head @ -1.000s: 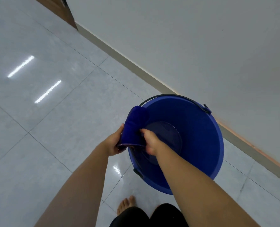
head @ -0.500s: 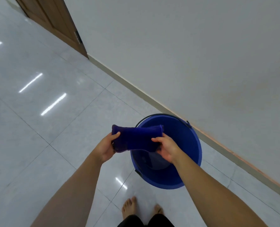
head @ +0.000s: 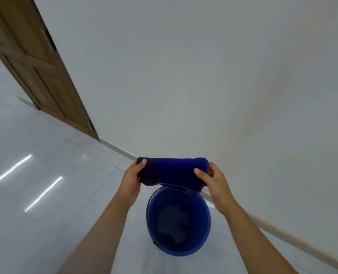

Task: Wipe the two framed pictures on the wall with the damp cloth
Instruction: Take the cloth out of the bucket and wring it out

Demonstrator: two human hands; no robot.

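**Holding the rolled cloth over the bucket, pictures nowhere in sight**

Head view, the only one. Gripping a dark blue cloth (head: 172, 172), folded into a thick roll and held level in the air: left hand (head: 131, 179) closed around its left end, thumb on top, right hand (head: 213, 179) closed around its right end, thumb pressed into the front face. Soft and limp by the look of it, likely a little heavy with water and prone to drip, so best kept bunched and held at both ends or wadded in one palm; no risk of breaking, little of slipping.

Directly below, standing on the pale tiled floor (head: 45, 194): a blue bucket (head: 201, 242), handle down against the rim, something dark in the bottom, possibly water, hard to tell. Just behind: plain white wall (head: 184, 76) with a skirting strip. Further left: a brown wooden door (head: 35, 62). No framed pictures visible anywhere. Nothing blocking the wall except the bucket underfoot, worth stepping round.
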